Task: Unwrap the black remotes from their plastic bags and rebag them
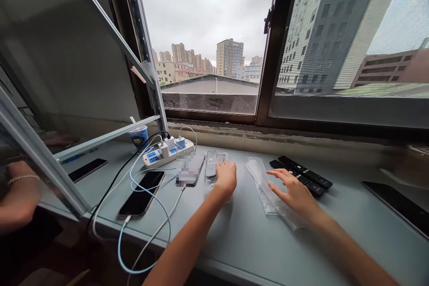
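My left hand (226,177) is closed, its fingers bent down on a clear plastic package (221,157). Beside it lies another long wrapped package (211,165), perhaps a remote control in clear plastic; the wrist covers part of these packages. To the right, my right hand (293,191) is open, with fingers spread and nothing in them. Flat clear plastic bags (263,187) lie just left of and under that hand. Behind its fingers are two black remote controls (306,172), side by side and partly hidden by the hand.
A power strip (169,152) with plugs and looping cables stands near the wall. A charging phone (142,194) and another phone (192,178) lie on the left. A dark tablet-like slab (398,205) is far right. Beyond the metal frame (107,138) is another person's arm (20,192).
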Motion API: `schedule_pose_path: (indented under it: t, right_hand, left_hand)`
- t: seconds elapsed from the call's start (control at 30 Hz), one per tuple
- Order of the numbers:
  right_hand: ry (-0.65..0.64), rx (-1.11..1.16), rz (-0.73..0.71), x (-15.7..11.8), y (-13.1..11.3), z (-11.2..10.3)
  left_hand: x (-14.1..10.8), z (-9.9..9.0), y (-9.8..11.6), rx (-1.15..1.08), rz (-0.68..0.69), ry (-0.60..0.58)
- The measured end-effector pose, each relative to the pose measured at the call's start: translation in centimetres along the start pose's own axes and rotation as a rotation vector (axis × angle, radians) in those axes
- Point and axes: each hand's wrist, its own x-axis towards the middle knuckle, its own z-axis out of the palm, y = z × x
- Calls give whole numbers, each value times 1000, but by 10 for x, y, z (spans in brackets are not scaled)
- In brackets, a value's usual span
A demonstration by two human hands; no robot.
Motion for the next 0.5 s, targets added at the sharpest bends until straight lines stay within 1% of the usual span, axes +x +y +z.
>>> schedule_pose_path:
  t: [0.13,0.2,0.33,0.4,0.5]
  right_hand:
    - [-111,15,-13,-2,2,7]
    - [-143,2,-23,-3,2,9]
    - [-180,-3,-41,-4,-2,8]
    - [-185,11,-51,-4,-3,7]
    - [-190,24,-67,-4,-3,7]
  left_hand:
    - [2,-1,-3,-35,61,7]
    - [3,0,-5,-16,43,26]
    - [3,2,-6,41,-64,51]
    - [3,3,-5,32,-65,47]
    - [5,4,-5,-43,-20,57]
